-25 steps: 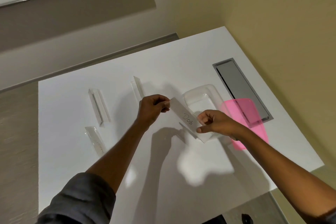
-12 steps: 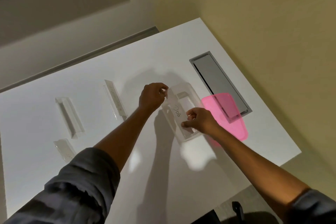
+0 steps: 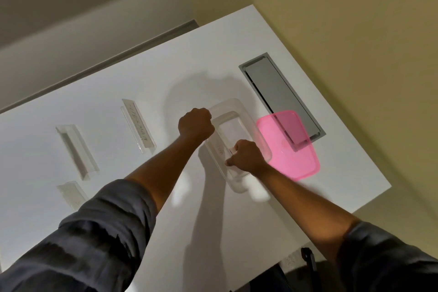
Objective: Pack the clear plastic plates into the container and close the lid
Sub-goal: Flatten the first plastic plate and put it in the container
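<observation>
Plate (image 3: 221, 153) of clear plastic, long and narrow, bears dark handwriting and lies along the near-left wall inside the clear container (image 3: 254, 127). Left hand (image 3: 196, 125) is closed at the plate's far end, fingers curled out of sight; whether they pinch it cannot be told. Right hand (image 3: 246, 157) grips the near end, fingers pressed together on it. Pink lid (image 3: 288, 147) lies flat just right of the right fingers. Three more clear plates (image 3: 138, 125) lie well left of the left fingers on the white table (image 3: 113, 83)
</observation>
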`<state>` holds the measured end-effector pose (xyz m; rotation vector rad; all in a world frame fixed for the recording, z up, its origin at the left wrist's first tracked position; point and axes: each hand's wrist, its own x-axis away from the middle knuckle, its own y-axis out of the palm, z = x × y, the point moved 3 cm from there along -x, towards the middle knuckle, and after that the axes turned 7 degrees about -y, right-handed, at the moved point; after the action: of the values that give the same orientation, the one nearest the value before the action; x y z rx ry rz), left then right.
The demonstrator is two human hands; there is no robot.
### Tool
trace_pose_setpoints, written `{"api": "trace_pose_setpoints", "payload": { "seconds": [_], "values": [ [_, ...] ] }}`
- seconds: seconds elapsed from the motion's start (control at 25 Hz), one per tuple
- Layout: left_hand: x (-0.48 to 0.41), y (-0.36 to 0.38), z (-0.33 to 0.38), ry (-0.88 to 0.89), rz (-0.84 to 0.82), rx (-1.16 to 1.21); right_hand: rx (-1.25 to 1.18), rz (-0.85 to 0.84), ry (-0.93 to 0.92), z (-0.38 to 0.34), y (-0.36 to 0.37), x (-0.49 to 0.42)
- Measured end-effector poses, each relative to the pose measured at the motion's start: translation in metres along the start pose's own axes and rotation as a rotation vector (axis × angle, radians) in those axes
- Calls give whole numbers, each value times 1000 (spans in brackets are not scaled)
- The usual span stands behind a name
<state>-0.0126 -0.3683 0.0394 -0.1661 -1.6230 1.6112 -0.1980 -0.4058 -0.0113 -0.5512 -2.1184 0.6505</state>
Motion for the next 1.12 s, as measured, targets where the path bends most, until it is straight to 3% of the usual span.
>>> {"api": "trace_pose_setpoints", "payload": {
  "seconds": [0.2, 0.56, 0.76, 0.92, 1.12],
  "values": [
    [-9, -3, 16, 17, -67, -168, 52, 26, -29, -5, 9, -1],
    [-9, 0, 20, -20, -75, -190, 132, 64, -10, -14, 16, 0],
    [2, 0, 11, -34, 2, -29, 112, 13, -32, -14, 12, 1],
    [20, -9, -4, -45, 126, 206, 38, 178, -50, -18, -3, 3],
    [44, -19, -49, -143, 241, 440, -135, 304, -200, -58, -19, 18]
  ]
}}
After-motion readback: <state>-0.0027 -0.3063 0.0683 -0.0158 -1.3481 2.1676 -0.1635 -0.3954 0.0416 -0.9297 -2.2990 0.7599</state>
